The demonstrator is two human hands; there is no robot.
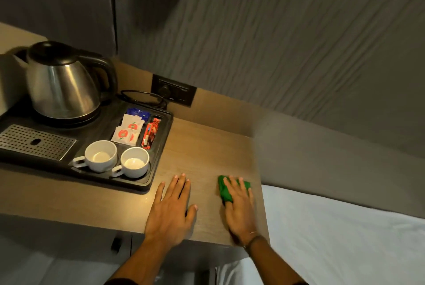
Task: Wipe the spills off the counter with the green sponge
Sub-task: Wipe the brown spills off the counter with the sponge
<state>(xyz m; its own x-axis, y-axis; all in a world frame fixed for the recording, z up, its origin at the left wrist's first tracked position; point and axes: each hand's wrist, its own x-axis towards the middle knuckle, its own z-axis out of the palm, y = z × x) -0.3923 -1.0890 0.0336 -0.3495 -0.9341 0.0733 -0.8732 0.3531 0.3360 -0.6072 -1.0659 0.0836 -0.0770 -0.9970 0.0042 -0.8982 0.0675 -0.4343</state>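
The green sponge [224, 189] lies on the wooden counter [207, 147] near its right edge. My right hand [240, 210] presses flat on top of the sponge, fingers spread over it, so only its left and far parts show. My left hand [171, 206] rests flat on the bare counter to the left, palm down, fingers apart, holding nothing. No spill is distinguishable on the wood in this light.
A black tray [158, 158] takes up the counter's left side, carrying a steel kettle [62, 82], two white cups [101, 155], sachets [128, 130] and a metal grate [34, 141]. A wall socket [173, 90] with a cord sits behind. A white bed [345, 238] lies to the right.
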